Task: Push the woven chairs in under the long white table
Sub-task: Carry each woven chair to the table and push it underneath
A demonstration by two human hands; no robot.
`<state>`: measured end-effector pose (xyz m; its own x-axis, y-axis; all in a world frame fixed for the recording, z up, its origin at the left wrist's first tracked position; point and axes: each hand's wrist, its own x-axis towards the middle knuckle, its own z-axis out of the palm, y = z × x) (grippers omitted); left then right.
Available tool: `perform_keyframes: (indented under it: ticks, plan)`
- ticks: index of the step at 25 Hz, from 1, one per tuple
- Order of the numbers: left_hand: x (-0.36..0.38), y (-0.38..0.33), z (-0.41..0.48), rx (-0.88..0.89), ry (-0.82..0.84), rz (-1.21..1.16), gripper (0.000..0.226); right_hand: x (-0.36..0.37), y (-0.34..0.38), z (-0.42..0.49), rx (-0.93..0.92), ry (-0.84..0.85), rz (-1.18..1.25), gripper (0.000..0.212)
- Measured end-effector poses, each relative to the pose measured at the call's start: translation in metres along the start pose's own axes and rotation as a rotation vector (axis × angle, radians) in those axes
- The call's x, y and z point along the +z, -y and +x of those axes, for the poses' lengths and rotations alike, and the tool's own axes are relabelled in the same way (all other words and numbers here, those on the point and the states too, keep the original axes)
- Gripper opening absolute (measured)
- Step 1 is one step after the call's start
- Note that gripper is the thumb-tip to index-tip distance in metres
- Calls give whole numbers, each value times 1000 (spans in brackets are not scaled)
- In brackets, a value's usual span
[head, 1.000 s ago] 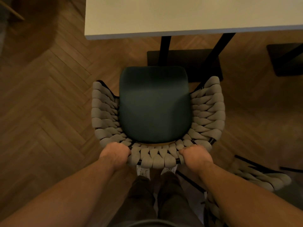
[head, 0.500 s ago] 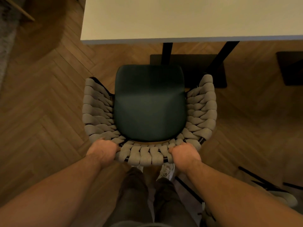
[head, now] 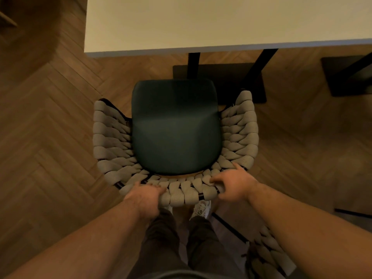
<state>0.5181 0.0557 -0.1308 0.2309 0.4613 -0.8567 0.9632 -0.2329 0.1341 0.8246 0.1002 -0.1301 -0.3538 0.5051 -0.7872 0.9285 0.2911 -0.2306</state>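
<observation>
My left hand (head: 144, 198) holds the back rim of the woven chair (head: 108, 137); its fingers are curled over the thick beige cords. My right hand (head: 234, 183) lies on the same rim a little further along, with the fingers spread and loose, one of them stretched forward over the weave. I cannot tell if this hand really grips.

Between my two hands and just ahead of them is the dark green seat cushion (head: 175, 127). Further ahead of the hands is the long white table (head: 221, 23). The seat is not yet under its top, and a strip of wooden floor (head: 50, 117) shows between them. The front of the seat reaches the dark base plate (head: 251, 85) of the black table legs (head: 193, 63).

Below my hands I see my white shoes (head: 201, 208). Beside my right forearm stands a second woven chair (head: 267, 256), only partly in view.
</observation>
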Motion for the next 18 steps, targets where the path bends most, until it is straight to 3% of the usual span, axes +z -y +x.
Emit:
perform_keyframes:
  ticks: [2, 4, 8, 12, 15, 18]
  plan:
    - [3, -26, 11, 29, 5, -106, 85, -9, -11, -3, 28, -120, 210, 54]
    - [5, -48, 24, 35, -10, -185, 88, -15, -22, -2, 98, -355, 305, 45]
    - [1, -70, 41, 27, -3, -223, 84, -30, -52, 3, 403, -682, 419, 46]
    - [-3, -81, 44, -14, 0, -217, 80, -39, -74, 9, 565, -703, 673, 68]
    - [-2, -83, 48, -6, -7, -223, 71, -37, -77, 22, 612, -552, 966, 93]
    - [-1, -81, 49, -7, -23, -265, 67, -33, -78, 36, 635, -469, 1174, 87]
